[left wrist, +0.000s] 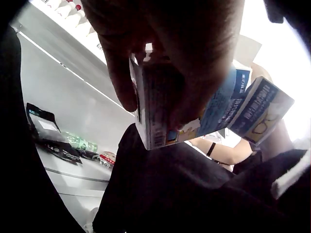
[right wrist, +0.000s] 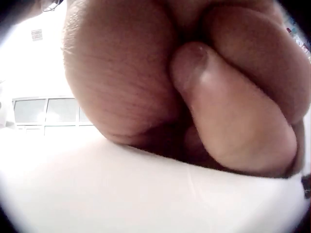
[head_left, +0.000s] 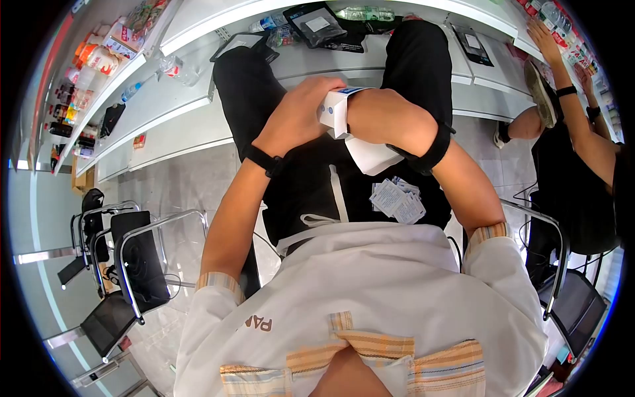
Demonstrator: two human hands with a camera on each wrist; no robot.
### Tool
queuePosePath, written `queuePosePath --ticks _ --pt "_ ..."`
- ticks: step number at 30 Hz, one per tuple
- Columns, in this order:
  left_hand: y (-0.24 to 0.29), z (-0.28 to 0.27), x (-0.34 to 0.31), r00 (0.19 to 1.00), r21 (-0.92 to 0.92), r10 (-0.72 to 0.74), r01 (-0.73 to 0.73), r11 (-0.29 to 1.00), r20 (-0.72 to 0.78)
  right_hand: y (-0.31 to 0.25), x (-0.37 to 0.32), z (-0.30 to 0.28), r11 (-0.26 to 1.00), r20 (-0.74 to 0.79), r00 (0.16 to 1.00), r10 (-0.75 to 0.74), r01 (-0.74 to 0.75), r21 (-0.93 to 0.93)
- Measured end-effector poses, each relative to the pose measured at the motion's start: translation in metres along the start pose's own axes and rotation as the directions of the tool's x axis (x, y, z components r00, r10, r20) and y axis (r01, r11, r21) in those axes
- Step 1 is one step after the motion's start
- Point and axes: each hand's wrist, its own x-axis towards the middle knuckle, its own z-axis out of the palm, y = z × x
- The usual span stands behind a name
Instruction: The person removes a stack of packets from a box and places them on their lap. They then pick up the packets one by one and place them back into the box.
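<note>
A white and blue printed cardboard box (head_left: 336, 111) is up between the knees, with my left hand (head_left: 297, 116) gripping it by its sides. In the left wrist view fingers and thumb straddle the box (left wrist: 158, 119), and a lid-like printed flap (left wrist: 262, 111) juts out at its far end. My right hand (head_left: 387, 118) is at that end, over a white panel (head_left: 370, 156). Up close, the fingers of the right hand (right wrist: 233, 107) are curled, right at the edge of the white panel (right wrist: 121, 189); what lies between them is hidden. Several small printed packets (head_left: 399, 200) lie piled on the lap.
White shelves (head_left: 304, 76) run in front of the knees, bearing black pouches (head_left: 315, 25) and a green bottle (head_left: 365, 13). More bottles (head_left: 99, 59) stand at the left. Chairs (head_left: 139, 258) are behind at the left; another person (head_left: 575, 152) sits at the right.
</note>
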Motion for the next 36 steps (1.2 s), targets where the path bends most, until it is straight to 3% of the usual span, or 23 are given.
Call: queuePosePath --ticks 14,16,19,20,22,23,25,27,29,30,31,34,35,36 --pt "-0.004 -0.003 0.001 0.999 0.021 0.034 -0.033 0.999 -0.031 -0.004 -0.004 -0.021 0.998 0.033 0.999 -0.019 0.021 -0.065" --pt "-0.003 -0.004 0.0 0.998 -0.091 -0.026 0.021 0.996 -0.057 -0.001 -0.009 -0.032 0.996 -0.023 0.999 -0.037 0.039 0.081" --pt "-0.014 -0.002 -0.002 0.992 -0.223 -0.102 0.082 0.971 -0.078 0.018 -0.015 -0.04 0.949 -0.265 0.955 -0.134 0.2 0.244" --pt "-0.015 -0.003 -0.003 0.991 -0.297 -0.096 0.064 0.953 -0.095 0.026 -0.016 -0.043 0.95 -0.264 0.955 -0.135 0.201 0.24" --pt "-0.014 -0.002 -0.006 0.976 -0.327 -0.154 0.095 0.94 -0.157 0.034 -0.015 -0.052 0.932 -0.524 0.813 -0.253 0.35 0.094" --pt "-0.015 -0.001 -0.006 0.967 -0.38 -0.168 0.086 0.921 -0.189 0.034 -0.017 -0.057 0.932 -0.524 0.813 -0.255 0.35 0.089" --pt "-0.014 -0.002 -0.009 0.967 -0.405 -0.195 0.114 0.907 -0.165 0.031 -0.022 -0.068 0.983 -0.501 0.864 -0.046 0.129 0.133" --pt "-0.015 -0.003 -0.007 0.966 -0.429 -0.22 0.144 0.892 -0.133 0.037 -0.019 -0.059 0.981 -0.567 0.821 -0.061 0.153 0.116" --pt "-0.022 0.0 -0.004 0.977 -0.172 0.024 -0.061 0.983 -0.21 0.041 -0.016 -0.054 0.981 -0.593 0.799 -0.097 0.177 0.078" --pt "-0.038 0.003 -0.001 0.996 -0.194 -0.069 0.057 0.979 -0.057 0.043 -0.014 -0.053 0.981 -0.594 0.799 -0.093 0.175 0.082" --pt "-0.041 0.003 0.0 0.996 -0.195 -0.069 0.058 0.979 -0.052 0.043 -0.012 -0.051 0.976 -0.547 0.834 -0.068 0.168 0.135" --pt "-0.039 0.005 0.002 0.997 -0.177 0.002 -0.016 0.984 -0.076 0.036 -0.007 -0.047 0.976 -0.456 0.889 -0.034 0.127 0.174" --pt "-0.032 0.005 0.0 0.987 -0.233 0.023 -0.06 0.971 -0.156 0.034 -0.006 -0.046 0.983 -0.414 0.91 -0.025 0.098 0.158" --pt "-0.025 0.004 0.0 0.971 -0.284 0.039 -0.107 0.953 -0.236 0.04 0.0 -0.033 0.988 -0.49 0.866 -0.106 0.145 0.043"
